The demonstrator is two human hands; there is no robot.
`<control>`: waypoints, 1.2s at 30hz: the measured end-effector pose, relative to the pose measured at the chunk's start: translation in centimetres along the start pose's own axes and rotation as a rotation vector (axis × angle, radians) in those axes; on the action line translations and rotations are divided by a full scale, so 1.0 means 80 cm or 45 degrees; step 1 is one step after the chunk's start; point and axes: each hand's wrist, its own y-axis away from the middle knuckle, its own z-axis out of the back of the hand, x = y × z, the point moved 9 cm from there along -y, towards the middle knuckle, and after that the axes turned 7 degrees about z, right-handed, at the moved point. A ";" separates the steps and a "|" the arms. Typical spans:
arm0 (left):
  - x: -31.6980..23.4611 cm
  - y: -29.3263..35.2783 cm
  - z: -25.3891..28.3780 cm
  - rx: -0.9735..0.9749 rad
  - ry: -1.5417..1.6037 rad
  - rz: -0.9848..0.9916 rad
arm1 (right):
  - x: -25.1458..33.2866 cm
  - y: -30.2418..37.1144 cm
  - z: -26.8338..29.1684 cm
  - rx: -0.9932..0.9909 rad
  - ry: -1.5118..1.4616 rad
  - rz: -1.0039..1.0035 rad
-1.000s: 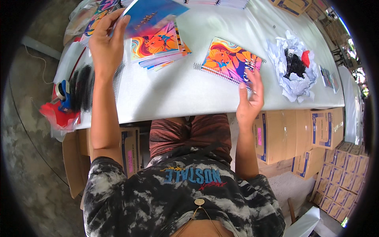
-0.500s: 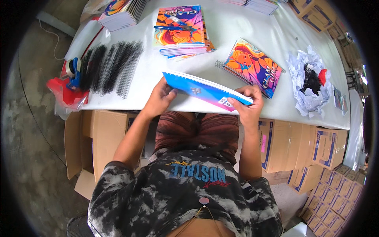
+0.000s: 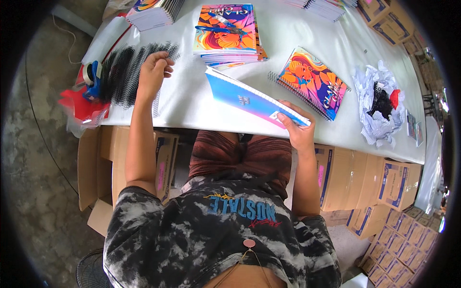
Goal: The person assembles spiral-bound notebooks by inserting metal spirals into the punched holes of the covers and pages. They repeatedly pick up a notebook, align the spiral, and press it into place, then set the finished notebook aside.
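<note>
Head view: your right hand (image 3: 302,132) grips a blue-and-pink booklet (image 3: 240,98) over the near edge of the counter (image 3: 185,108).
Your thumb presses the booklet's cover at its right end, and its far left corner tilts up; your left hand (image 3: 153,74), fingers loosely curled, is at the dark binding coils (image 3: 120,79), though whether it grips one I cannot tell; beyond, a blue-handled tool (image 3: 211,29) lies on a booklet stack (image 3: 225,43); a spiral-bound notebook (image 3: 312,79) lies right of it.

Table cover (image 3: 187,113): smooth, glossy. Blue booklet (image 3: 249,104): smooth cover, paper pages. Wrapping (image 3: 369,128): crumpled paper. Boxes (image 3: 354,168): matt cardboard.
</note>
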 end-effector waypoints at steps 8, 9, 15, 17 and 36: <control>-0.057 0.129 -0.111 0.718 -0.373 -0.148 | -0.007 -0.009 0.000 -0.085 -0.039 -0.090; -0.061 0.126 -0.108 0.718 -0.433 -0.174 | -0.007 -0.008 0.001 -0.073 -0.018 -0.071; -0.070 0.097 -0.094 0.575 -0.400 -0.262 | 0.007 -0.011 -0.006 0.004 0.067 0.098; -0.075 0.096 -0.095 0.521 -0.373 -0.342 | 0.009 -0.010 -0.007 0.028 0.102 0.086; -0.165 0.101 -0.130 0.646 -1.290 -0.994 | 0.014 -0.006 -0.013 0.089 0.195 0.064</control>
